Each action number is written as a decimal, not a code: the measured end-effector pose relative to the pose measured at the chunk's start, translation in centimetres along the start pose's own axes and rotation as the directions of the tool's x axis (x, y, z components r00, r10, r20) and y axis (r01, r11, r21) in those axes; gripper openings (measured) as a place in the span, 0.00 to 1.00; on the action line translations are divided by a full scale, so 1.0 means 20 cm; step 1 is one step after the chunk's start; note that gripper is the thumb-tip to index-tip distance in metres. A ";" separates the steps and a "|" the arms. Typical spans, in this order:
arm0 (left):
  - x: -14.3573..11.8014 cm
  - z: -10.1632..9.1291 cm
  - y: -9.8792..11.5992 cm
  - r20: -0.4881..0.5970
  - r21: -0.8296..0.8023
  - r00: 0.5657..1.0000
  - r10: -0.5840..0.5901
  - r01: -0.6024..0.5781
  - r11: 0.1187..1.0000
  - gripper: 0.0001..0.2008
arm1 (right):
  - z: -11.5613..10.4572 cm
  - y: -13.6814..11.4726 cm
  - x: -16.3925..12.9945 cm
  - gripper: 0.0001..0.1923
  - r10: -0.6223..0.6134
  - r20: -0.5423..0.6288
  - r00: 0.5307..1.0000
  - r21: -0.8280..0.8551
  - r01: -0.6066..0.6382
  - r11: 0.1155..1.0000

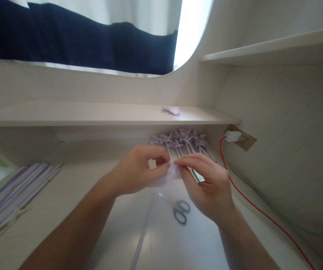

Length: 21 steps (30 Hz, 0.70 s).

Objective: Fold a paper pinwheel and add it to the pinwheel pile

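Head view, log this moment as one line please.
left hand: pinching pale paper piece | right hand: pinching same piece | scissors: on desk below hands | paper pinwheels: lying behind hands

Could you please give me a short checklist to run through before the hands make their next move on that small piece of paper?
1. Both hands on the paper: left hand and right hand pinch the pale paper piece between fingertips. Ok.
2. Grip even on both sides: fingers hide most of the paper. Cannot tell.
3. Scissors clear of the hands: they lie on the desk below them, untouched. Ok.
4. Finished pinwheels out of the way: grouped behind the hands, apart. Ok.
5. Red cable clear of the right wrist: runs close beside it, contact unclear. Cannot tell.
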<state>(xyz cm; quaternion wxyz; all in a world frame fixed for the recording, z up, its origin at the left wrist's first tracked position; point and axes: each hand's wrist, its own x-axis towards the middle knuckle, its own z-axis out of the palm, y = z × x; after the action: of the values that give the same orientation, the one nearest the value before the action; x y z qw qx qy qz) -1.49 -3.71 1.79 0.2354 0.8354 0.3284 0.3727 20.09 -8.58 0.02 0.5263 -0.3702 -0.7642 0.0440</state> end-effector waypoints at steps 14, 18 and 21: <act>0.00 -0.04 0.01 0.066 0.020 0.997 0.029 -0.031 0.999 0.07 | -0.02 -0.03 0.01 0.15 -0.129 0.025 0.991 -0.096 0.131 0.987; 0.00 -0.03 0.00 0.023 0.013 0.999 0.040 -0.040 0.999 0.07 | -0.02 -0.03 0.00 0.15 -0.132 0.011 0.991 -0.099 0.133 0.986; 0.00 -0.02 -0.01 -0.029 0.004 0.999 0.041 -0.041 0.999 0.09 | -0.02 -0.02 0.00 0.15 -0.116 0.000 0.993 -0.098 0.115 0.988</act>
<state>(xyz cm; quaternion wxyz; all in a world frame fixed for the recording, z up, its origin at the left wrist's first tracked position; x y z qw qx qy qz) -1.87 -3.52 1.84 0.2214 0.8369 0.3151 0.3889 20.18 -9.01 0.47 0.5114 -0.3508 -0.7841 -0.0252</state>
